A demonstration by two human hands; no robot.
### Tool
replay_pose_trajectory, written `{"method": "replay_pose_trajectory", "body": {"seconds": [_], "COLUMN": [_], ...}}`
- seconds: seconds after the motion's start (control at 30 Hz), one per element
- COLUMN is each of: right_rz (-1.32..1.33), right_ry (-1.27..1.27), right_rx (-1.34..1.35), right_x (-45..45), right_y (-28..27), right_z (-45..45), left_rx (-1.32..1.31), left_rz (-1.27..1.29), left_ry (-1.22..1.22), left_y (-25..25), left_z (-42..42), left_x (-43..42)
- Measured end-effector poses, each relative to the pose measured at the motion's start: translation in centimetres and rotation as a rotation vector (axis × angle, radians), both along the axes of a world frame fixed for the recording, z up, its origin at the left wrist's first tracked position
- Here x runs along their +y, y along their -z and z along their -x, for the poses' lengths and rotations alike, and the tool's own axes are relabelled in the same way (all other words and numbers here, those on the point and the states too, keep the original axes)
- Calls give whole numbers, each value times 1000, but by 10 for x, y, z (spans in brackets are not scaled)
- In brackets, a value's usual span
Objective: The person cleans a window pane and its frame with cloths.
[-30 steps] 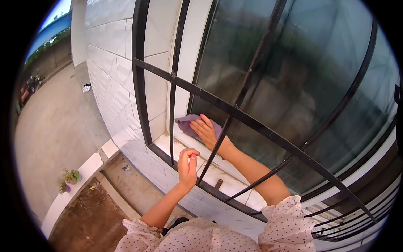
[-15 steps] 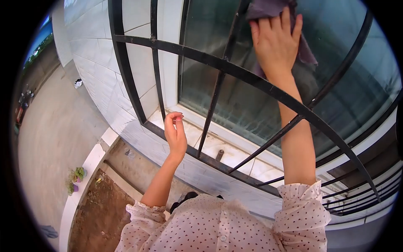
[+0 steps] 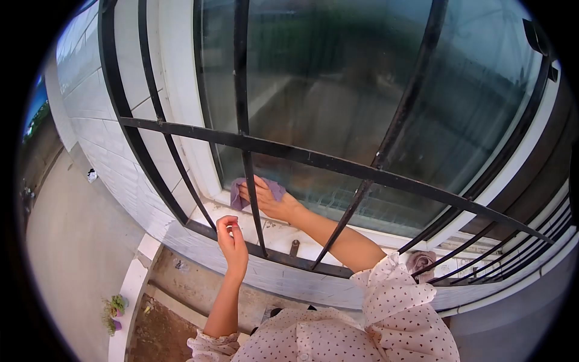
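Note:
My right hand (image 3: pixel 268 200) reaches behind the black window bars (image 3: pixel 313 158) and presses a purple cloth (image 3: pixel 241 194) against the lower left corner of the glass pane (image 3: pixel 338 90), just above the tiled sill. Part of the cloth is hidden under my fingers. Outside, my left hand (image 3: pixel 233 244) is raised in front of the bottom rail of the bars, beside one upright. Its fingers are curled in towards the thumb, and nothing shows in them.
A second, mauve cloth (image 3: pixel 422 264) lies bunched on the sill at the right. A short metal stub (image 3: pixel 294 248) stands on the sill. Below left are a planter bed (image 3: pixel 160 332) with a pale kerb, potted plants (image 3: pixel 113 311) and a concrete yard (image 3: pixel 72 223).
My right hand has moved the purple cloth from high on the glass down and left to the lower corner. My left hand stays by the bottom rail; the view has shifted.

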State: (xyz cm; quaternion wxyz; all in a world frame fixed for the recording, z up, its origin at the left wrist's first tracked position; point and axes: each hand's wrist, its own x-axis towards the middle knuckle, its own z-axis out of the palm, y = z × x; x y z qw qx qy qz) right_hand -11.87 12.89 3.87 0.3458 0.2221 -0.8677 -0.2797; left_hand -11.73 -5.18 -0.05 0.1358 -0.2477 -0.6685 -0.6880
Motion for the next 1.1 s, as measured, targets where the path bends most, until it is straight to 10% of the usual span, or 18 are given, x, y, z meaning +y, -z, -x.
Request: {"method": "replay_pose_trajectory", "body": {"seconds": [0.3, 0.47, 0.63, 0.83, 1.03, 1.1], "right_rz": [386, 482, 621, 758, 1064, 701], "right_ry": [537, 494, 422, 326, 291, 196], "right_rx": [1274, 971, 196, 52, 218, 397], "right_x": [62, 41, 12, -8, -29, -34], "right_y": [-264, -195, -22, -39, -56, -61], "right_z": [-122, -114, -127, -161, -223, -254], "left_rx": [630, 705, -37, -148, 788, 813], "left_rz": [-232, -116, -234, -278, 203, 88], "left_ry": [41, 349, 541, 664, -40, -125], "left_y": [-69, -92, -65, -18, -60, -140], "left_z": [-45, -73, -77, -84, -52, -53], "left_x": [-3, 42, 92, 112, 174, 184]}}
